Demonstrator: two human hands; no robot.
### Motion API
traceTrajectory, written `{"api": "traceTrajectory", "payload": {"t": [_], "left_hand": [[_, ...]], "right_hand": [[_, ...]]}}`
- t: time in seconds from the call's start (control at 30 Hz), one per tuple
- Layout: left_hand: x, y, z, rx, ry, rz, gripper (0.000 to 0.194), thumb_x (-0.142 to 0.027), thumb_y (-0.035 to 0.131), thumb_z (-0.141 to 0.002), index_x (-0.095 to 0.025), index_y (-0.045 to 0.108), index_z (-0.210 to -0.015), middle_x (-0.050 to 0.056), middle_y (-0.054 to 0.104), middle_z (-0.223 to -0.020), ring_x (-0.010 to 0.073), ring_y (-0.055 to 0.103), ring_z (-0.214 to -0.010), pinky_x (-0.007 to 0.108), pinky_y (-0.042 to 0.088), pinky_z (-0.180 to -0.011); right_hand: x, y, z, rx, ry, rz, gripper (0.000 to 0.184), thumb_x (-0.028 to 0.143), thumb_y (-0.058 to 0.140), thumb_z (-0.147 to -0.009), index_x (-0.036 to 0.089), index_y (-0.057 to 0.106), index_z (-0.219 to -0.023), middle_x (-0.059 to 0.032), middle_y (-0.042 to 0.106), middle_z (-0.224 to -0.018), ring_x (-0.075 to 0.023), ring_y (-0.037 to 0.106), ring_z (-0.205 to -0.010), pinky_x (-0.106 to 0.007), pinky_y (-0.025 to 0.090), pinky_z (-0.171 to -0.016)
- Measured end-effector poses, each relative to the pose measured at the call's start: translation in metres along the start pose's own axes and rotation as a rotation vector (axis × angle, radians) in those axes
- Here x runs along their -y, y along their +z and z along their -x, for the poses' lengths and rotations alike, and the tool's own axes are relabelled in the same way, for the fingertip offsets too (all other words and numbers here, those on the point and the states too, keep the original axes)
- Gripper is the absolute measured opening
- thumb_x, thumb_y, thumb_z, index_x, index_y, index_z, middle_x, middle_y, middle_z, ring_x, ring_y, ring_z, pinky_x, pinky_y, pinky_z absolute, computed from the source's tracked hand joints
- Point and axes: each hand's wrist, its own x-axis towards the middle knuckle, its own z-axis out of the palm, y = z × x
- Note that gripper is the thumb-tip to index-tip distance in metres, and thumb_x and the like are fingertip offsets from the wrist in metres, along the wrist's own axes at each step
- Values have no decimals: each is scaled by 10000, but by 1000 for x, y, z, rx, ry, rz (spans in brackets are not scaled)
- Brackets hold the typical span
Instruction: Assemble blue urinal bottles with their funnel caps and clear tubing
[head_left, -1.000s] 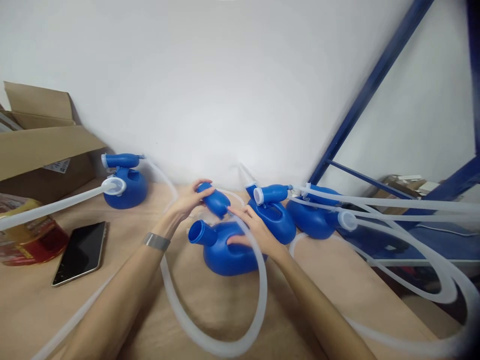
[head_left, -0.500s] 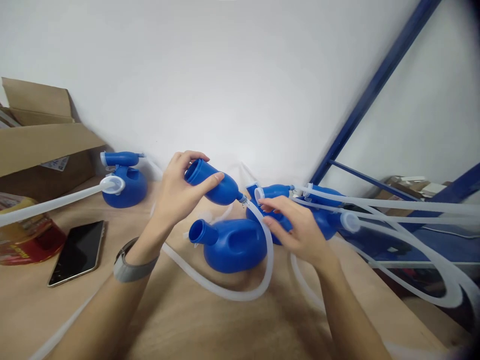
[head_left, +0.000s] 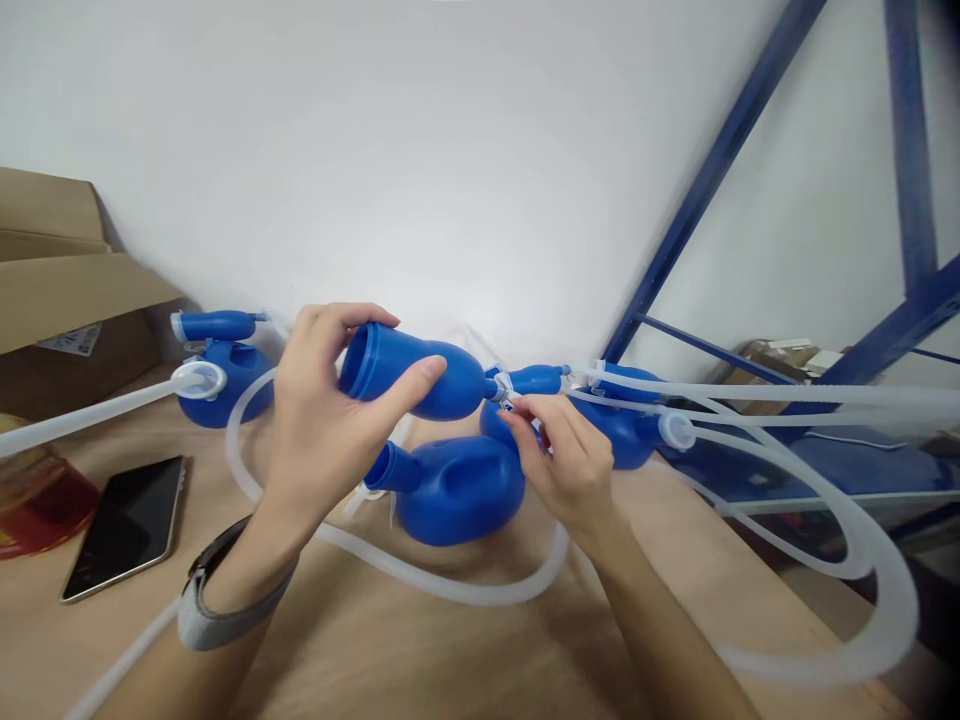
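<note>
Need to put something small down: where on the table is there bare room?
Two patches of bare tabletop look free: between the forearms, on the near side of the looped tube; and right of the right forearm, bounded by the table's edge. Crowded: under the hands and toward the wall, with blue jugs; and left, with phone and reddish container.

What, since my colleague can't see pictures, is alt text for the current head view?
A person's left hand holds an open blue bottle sideways above a table while the right hand pinches a pale fitting at its narrow end. Below stands a blue jug; nearby are more jugs, pale tubing and a phone.
</note>
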Motion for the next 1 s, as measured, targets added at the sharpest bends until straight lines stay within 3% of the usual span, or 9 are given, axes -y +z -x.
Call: {"api": "traceTrajectory", "payload": {"t": [0.13,0.3,0.37,0.47,0.53,0.63,0.77,0.87,1.0], "left_hand": [[-4,3,1,-47,-34,-33,280,-392,811,-848,-315,653,-1066,26,658,-1137,259,671,-1009,397,587,-682],[-6,3,2,-73,29,-85,254,-406,807,-853,-335,665,-1051,18,653,-1117,287,652,-1096,451,609,-798],[-8,1,2,-107,42,-122,250,-428,798,-859,-347,662,-1053,17,654,-1125,309,641,-1135,493,604,-853],[-11,-1,3,-110,25,-130,278,-461,800,-848,-352,658,-1061,14,655,-1137,322,643,-1129,510,599,-850],[-12,0,4,-61,8,-94,304,-469,803,-841,-339,652,-1070,14,661,-1128,311,651,-1107,488,597,-841],[-11,6,8,-20,-21,-44,329,-466,797,-850,-313,638,-1094,24,662,-1140,290,653,-1096,445,592,-836],[-5,11,8,70,-141,37,346,-487,768,-868,-273,625,-1098,20,678,-1077,230,682,-920,370,581,-727],[3,16,7,125,-208,103,349,-489,758,-869,-256,610,-1083,10,683,-1033,185,680,-792,317,570,-638],[7,25,10,143,-290,191,377,-519,744,-874,-267,588,-1108,1,668,-995,156,648,-655,291,540,-513]], "right_hand": [[-1,2,1,60,48,73,91,117,579,-1037,181,643,-1036,-69,749,-868,-171,702,-760,-278,542,-687],[-9,-1,3,235,241,-21,168,217,510,-1075,218,658,-995,-45,725,-840,-188,688,-749,-298,549,-702],[-12,-4,1,318,292,-101,147,287,549,-1064,238,669,-1134,-74,751,-995,-235,716,-916,-353,588,-825],[-13,-7,-3,380,290,-166,501,449,638,-1010,261,539,-1464,-144,655,-1368,-331,612,-1285,-519,529,-1074],[-11,-7,-5,386,305,-216,622,500,631,-1005,264,452,-1553,-156,592,-1471,-343,553,-1379,-551,486,-1133],[-8,-5,-6,403,342,-320,469,451,551,-1056,267,529,-1487,-113,690,-1358,-282,677,-1206,-431,575,-997],[-10,-7,-7,344,363,-331,242,433,585,-1044,237,712,-1109,-17,743,-873,-177,679,-729,-279,539,-669],[-11,-10,-7,303,341,-279,321,488,658,-991,220,657,-815,49,551,-595,-123,515,-526,-258,425,-544],[-13,-7,-4,271,335,-320,478,517,706,-938,220,506,-621,66,450,-525,-91,394,-471,-260,338,-494]]}}
